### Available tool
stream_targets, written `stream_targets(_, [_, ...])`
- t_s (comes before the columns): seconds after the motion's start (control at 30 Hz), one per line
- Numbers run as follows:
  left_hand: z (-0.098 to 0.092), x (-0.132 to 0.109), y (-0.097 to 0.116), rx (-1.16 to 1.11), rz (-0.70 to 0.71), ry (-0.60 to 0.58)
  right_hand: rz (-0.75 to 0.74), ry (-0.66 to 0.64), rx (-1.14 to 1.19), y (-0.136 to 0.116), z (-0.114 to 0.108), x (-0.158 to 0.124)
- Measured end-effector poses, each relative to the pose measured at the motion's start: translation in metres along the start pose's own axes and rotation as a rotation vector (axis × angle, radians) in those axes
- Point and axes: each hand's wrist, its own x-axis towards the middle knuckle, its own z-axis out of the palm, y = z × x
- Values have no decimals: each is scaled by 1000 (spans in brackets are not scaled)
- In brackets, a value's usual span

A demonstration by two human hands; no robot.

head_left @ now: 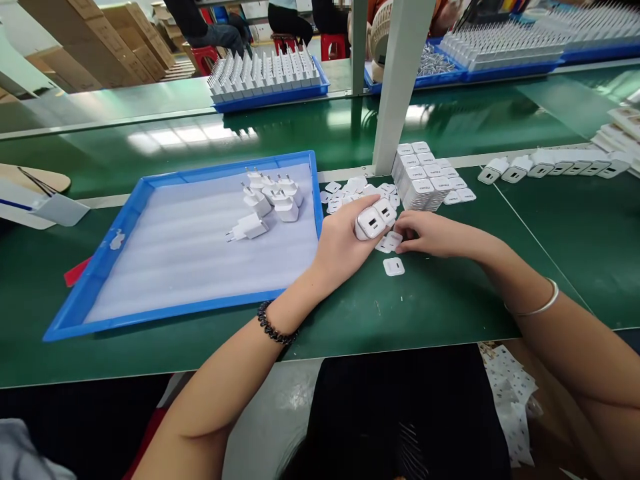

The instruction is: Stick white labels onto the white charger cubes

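Note:
My left hand (pixel 345 230) is closed around two white charger plugs (pixel 371 223), their faces with dark port slots turned up toward me. Beside it, my right hand (pixel 425 233) has its thumb and fingers curled together at a small white cover plate (pixel 393 240) on the green bench. How firmly the fingertips grip that plate is partly hidden. Closer to me lies a single cover plate (pixel 394 267) with one slot. Behind my hands are a loose heap of white plates (pixel 345 195) and a stack of plates (pixel 421 175) in tidy columns.
A blue-rimmed tray (pixel 200 303) on the left holds several white two-pin plugs (pixel 273 193). A row of chargers (pixel 555 163) runs along the right. A metal post (pixel 397 87) rises behind the stack. Across the bench are a tray of upright plugs (pixel 267 73) and seated people.

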Motion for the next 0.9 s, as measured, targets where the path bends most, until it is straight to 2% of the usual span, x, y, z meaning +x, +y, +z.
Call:
stream_targets(0.1, [0,0,0,3,-11,9,0,-22,23,0,-5,-4])
stream_targets(0.23, [-2,2,2,-39,-73,56,20,-113,89,-5,-10,-13])
stream_targets(0.3, [-3,3,3,-57,-85,65,45,-27,79,-9,-5,-12])
stream_targets(0.4, [-3,4,5,-59,-88,71,94,182,19,-14,10,-4])
stream_targets(0.5, [-1,4,5,-62,-96,74,160,270,-10,-16,26,7])
stream_targets(0.7, [1,4,4,-65,-118,69,269,305,-47,-25,33,7])
stream_targets(0.9, [1,5,4,-60,-123,56,320,246,-8,-23,28,3])
